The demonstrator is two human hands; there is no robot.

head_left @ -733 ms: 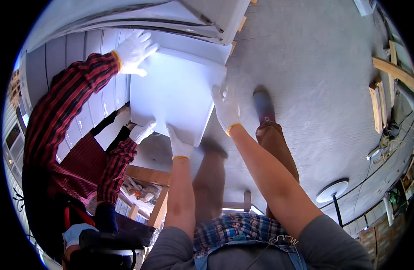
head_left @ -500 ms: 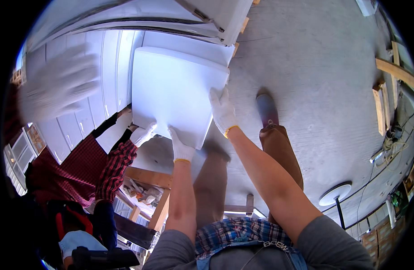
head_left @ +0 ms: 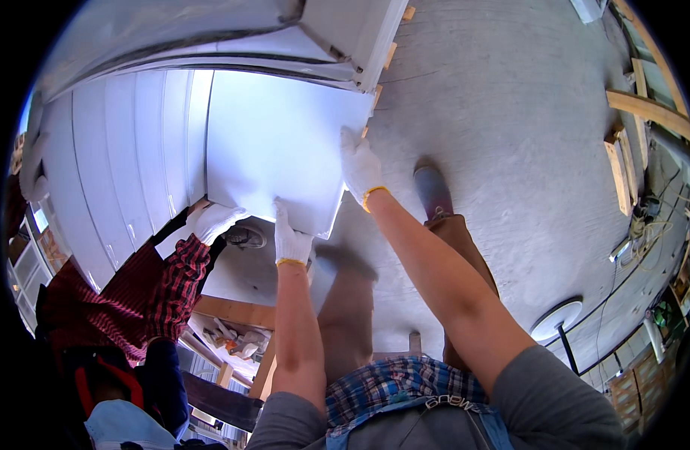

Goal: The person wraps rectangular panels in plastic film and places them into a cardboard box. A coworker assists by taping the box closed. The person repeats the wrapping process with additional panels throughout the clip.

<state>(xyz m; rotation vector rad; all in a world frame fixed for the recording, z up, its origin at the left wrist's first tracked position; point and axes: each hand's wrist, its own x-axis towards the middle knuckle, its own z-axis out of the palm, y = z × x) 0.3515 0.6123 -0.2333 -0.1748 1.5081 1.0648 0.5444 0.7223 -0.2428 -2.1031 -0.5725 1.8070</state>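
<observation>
grey floor spreads out right of the white board. from far away, i see the board just beside a lined white wall. it looks flat, smooth and bright, a bit blue. my left hand holds its near edge, thumb on top; my right hand grips its right edge. i cannot tell how the hidden fingers bend. another person's gloved hand is at its near left corner.

One white panel; two gloved hands (the wearer's own); one round disc
</observation>
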